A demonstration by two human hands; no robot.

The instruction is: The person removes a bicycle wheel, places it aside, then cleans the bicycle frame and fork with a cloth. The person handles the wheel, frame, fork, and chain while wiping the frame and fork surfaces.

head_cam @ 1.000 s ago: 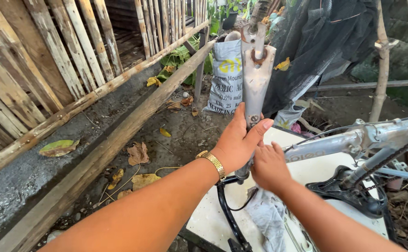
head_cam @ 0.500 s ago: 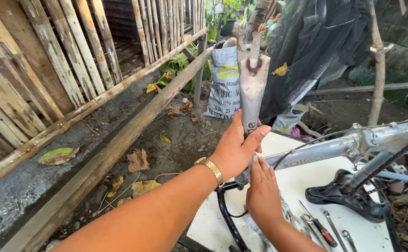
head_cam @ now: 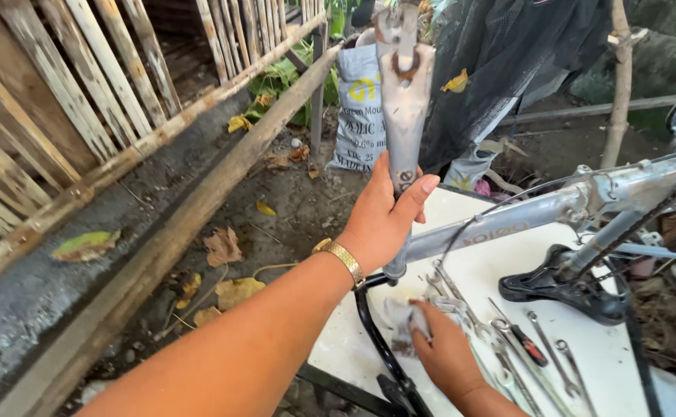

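A silver bicycle frame (head_cam: 562, 205) lies upside down over a white table (head_cam: 601, 351). Its grey front fork (head_cam: 404, 93) points upward. My left hand (head_cam: 384, 216), with a gold wristband, grips the fork's lower part near the head tube. My right hand (head_cam: 445, 351) is lower, pressed on a crumpled grey-white rag (head_cam: 401, 315) on the table, its fingers curled on the cloth. Black handlebars (head_cam: 380, 347) hang below the table's edge. The black saddle (head_cam: 562, 286) rests on the tabletop.
Several wrenches and a red-handled screwdriver (head_cam: 527, 344) lie on the table right of my right hand. A bamboo fence (head_cam: 83, 100) runs along the left, with dry leaves on the dirt. A printed sack (head_cam: 360, 108) and dark netting (head_cam: 508, 69) stand behind.
My right hand dropped from the frame beside my left hand down to the rag on the table. My left hand stayed on the fork. The view tilted downward, showing the tools.
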